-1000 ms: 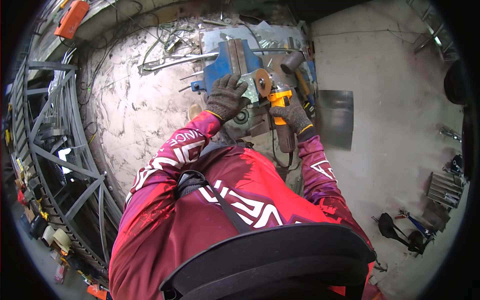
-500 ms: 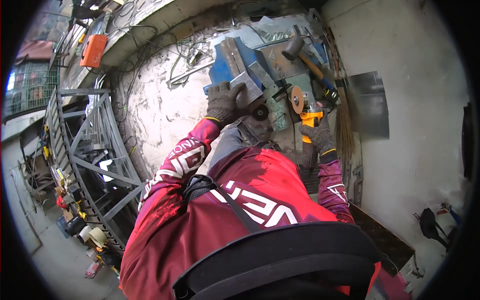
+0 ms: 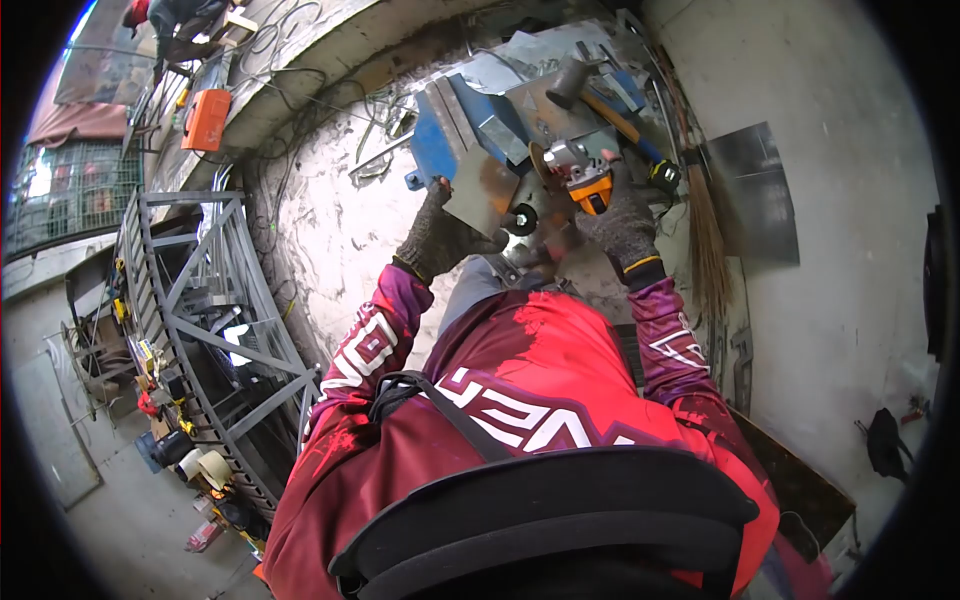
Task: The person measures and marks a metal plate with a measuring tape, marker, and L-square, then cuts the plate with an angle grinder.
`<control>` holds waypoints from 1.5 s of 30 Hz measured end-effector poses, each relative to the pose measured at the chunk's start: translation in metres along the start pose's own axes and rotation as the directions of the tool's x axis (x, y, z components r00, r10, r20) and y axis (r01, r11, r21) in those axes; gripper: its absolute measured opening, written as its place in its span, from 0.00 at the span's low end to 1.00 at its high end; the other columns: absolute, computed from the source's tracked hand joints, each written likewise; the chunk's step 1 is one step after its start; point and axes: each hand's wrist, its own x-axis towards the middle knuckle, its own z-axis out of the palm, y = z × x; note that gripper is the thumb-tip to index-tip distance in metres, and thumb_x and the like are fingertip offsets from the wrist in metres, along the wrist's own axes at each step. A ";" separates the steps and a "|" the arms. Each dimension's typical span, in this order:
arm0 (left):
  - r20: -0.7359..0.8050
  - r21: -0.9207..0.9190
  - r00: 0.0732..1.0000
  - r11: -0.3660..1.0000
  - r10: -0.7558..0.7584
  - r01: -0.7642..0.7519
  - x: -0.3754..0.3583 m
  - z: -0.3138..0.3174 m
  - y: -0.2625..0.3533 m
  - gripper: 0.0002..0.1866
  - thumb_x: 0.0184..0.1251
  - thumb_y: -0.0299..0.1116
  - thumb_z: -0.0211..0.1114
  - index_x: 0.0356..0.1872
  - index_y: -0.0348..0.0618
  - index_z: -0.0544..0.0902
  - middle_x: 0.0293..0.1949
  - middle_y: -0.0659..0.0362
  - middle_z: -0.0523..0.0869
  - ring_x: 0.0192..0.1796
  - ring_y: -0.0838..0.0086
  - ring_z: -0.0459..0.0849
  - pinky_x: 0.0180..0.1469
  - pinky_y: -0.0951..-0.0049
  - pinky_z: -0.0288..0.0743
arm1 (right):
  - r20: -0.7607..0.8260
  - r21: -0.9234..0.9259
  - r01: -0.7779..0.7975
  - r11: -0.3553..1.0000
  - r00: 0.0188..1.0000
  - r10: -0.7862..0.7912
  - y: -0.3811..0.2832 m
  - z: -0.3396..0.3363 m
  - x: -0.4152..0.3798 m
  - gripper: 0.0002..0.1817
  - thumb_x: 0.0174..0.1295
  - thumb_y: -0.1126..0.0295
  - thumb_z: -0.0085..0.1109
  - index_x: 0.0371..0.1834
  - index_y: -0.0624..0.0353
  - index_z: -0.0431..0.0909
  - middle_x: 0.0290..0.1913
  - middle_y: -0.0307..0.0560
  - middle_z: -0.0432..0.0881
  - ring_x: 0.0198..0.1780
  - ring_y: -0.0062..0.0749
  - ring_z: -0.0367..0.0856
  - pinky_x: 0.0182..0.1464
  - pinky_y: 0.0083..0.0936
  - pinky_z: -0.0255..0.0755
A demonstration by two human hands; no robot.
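Note:
My left hand (image 3: pixel 438 236), in a dark knitted glove, grips the left edge of a flat metal plate (image 3: pixel 478 190). The plate lies over the near part of a blue metal machine (image 3: pixel 432 135). In my gloved right hand (image 3: pixel 622 215) is a yellow and silver angle grinder (image 3: pixel 590 188). Its disc (image 3: pixel 541 163) is turned nearly edge-on and sits close to the plate's right edge. A round black knob (image 3: pixel 522 219) shows just below the plate, between my hands.
A mallet (image 3: pixel 572 82) with a wooden handle and a tape measure (image 3: pixel 663 177) lie beyond the grinder. A straw broom (image 3: pixel 708 255) leans along the right wall. Metal frames (image 3: pixel 225 320) stand at left, near an orange case (image 3: pixel 207 119). Another person (image 3: pixel 180 25) is at the upper left.
The grinder has moved left and away from my body, up to the plate, its disc turning from face-on to nearly edge-on. My left hand and the plate have shifted slightly nearer me.

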 end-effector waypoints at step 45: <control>0.190 -0.028 0.980 0.998 0.059 -0.055 -0.026 -0.001 0.032 0.49 0.61 0.66 0.64 0.79 0.49 0.63 0.73 0.43 0.72 0.66 0.39 0.78 0.56 0.38 0.77 | 0.133 -0.030 -0.056 0.998 0.989 0.059 0.011 0.015 -0.001 0.59 0.45 0.63 0.77 0.81 0.36 0.49 0.60 0.60 0.82 0.59 0.61 0.83 0.58 0.49 0.78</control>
